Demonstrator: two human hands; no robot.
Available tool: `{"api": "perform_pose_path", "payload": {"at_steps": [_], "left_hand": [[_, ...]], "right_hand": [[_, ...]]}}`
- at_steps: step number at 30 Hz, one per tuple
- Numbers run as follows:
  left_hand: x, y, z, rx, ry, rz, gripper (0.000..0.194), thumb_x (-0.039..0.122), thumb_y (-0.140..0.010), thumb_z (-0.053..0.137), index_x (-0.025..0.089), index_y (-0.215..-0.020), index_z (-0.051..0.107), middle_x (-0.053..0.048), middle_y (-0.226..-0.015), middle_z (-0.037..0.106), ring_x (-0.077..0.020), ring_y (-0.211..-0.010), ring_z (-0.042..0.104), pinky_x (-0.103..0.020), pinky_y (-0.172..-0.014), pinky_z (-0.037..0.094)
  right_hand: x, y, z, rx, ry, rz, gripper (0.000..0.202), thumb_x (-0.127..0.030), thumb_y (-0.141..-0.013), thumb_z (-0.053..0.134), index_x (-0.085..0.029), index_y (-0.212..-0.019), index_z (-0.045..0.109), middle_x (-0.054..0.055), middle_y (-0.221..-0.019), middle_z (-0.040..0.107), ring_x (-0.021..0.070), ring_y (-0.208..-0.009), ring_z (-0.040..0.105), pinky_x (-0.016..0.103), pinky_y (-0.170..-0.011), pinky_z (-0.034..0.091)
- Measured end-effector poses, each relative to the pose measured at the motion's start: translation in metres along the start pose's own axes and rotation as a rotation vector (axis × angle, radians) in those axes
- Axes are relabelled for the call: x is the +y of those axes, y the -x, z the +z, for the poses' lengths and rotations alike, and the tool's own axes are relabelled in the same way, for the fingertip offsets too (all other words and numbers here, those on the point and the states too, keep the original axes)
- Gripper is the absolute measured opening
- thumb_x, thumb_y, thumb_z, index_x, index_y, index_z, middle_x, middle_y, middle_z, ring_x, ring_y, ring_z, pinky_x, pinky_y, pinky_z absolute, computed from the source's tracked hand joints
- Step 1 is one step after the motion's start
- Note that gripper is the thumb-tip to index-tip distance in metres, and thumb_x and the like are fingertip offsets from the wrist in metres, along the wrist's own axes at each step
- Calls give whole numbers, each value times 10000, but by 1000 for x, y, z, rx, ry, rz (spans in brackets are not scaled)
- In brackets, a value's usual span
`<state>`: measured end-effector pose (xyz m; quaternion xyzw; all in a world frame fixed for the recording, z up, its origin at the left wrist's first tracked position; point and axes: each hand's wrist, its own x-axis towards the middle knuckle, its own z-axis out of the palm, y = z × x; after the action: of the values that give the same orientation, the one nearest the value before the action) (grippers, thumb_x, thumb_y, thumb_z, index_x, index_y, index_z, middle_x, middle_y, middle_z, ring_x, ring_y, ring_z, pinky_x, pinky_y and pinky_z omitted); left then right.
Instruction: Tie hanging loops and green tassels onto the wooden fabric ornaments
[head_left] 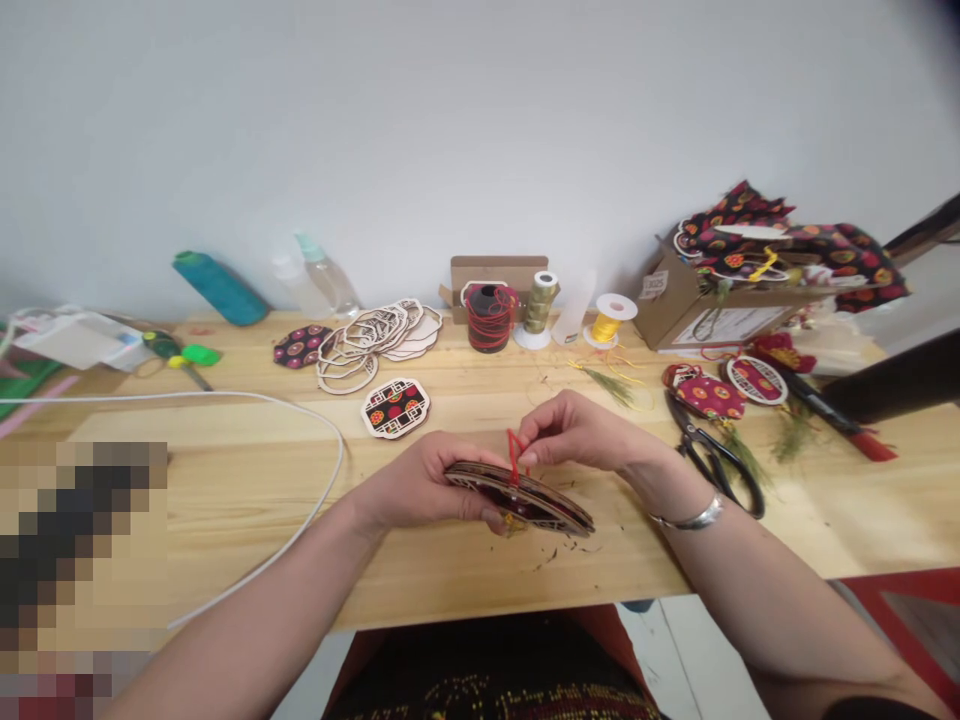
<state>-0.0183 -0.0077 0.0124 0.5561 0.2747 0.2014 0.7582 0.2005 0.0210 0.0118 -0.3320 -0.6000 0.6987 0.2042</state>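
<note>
My left hand (442, 485) is closed round one end of a flat ornament (532, 500), made of thin wooden frames with dark patterned fabric between. The ornament is held tilted above the table, its edge turned up. A red cord (514, 458) rises in a loop from that upper edge. Thumb and fingers of my right hand (566, 430) pinch this cord. A bit of yellow thread shows under the ornament, near my left thumb. Beyond my hands lies a similar framed ornament (395, 408) with black and red fabric.
Several wooden frames (371, 340) lie stacked at the back, near spools of red cord (490, 318) and yellow thread (607, 322). Black scissors (712, 455) rest beside my right forearm. A carton (720, 310) overflows with fabric. A white cable (341, 440) curves across the left side.
</note>
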Motion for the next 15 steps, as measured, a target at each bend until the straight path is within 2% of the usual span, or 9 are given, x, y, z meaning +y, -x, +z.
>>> {"api": "perform_pose_path", "payload": {"at_steps": [3,5,9,15], "left_hand": [[1,-2,0,25,-29,6,294,233,-676,740,136,-952,708,-94,-844,738,-210,-717,693,-331,-672,578],[2,-4,0,64,-63,9,327,239,-676,738,145,-987,702,-92,-869,739,-203,-705,693,-324,-662,576],[1,-7,1,135,-93,-1,364,235,-659,748,168,-1013,700,-77,-886,741,-188,-692,690,-319,-672,571],[-2,-9,0,172,-27,-24,483,205,-637,760,205,-1109,659,-73,-964,731,-192,-743,690,-327,-680,567]], "right_hand": [[-4,3,-5,162,-54,-18,189,-286,-635,757,-115,-683,691,-40,-504,548,40,-450,396,193,-432,305],[-5,4,-7,228,-96,-46,207,-307,-632,757,-116,-670,687,-33,-497,546,43,-441,396,195,-416,288],[-5,4,-8,283,-137,-105,200,-310,-648,744,-121,-657,679,-23,-517,561,50,-462,432,201,-436,321],[-4,2,-9,350,-221,-188,185,-295,-635,754,-135,-679,673,-19,-574,603,45,-467,440,206,-463,354]]}}
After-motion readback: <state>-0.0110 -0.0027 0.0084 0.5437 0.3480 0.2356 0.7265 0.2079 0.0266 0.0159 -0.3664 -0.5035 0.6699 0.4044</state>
